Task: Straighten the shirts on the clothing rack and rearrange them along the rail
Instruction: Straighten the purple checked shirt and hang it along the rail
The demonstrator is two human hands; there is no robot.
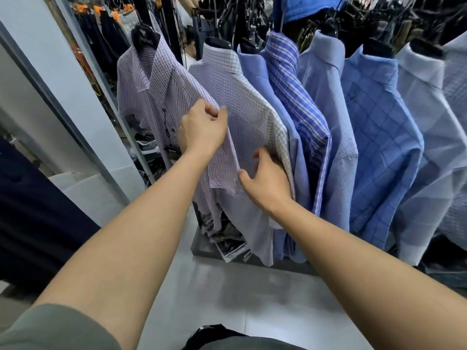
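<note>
Head view. Shirts hang in a row on black hangers (145,37). The purple checked shirt (161,92) is leftmost, the white grid shirt (242,97) just beside it, and the blue shirts (379,137) further right.

Left hand (202,127): fingers curled, pinching the purple shirt's shoulder seam.

Right hand (267,183): lower, thumb spread and touching the purple sleeve hem. The other fingers are blurred against the grid shirt's sleeve, so the grip cannot be told.

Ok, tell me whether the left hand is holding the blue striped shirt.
No, the left hand pinches the purple checked shirt at the row's end.
</note>
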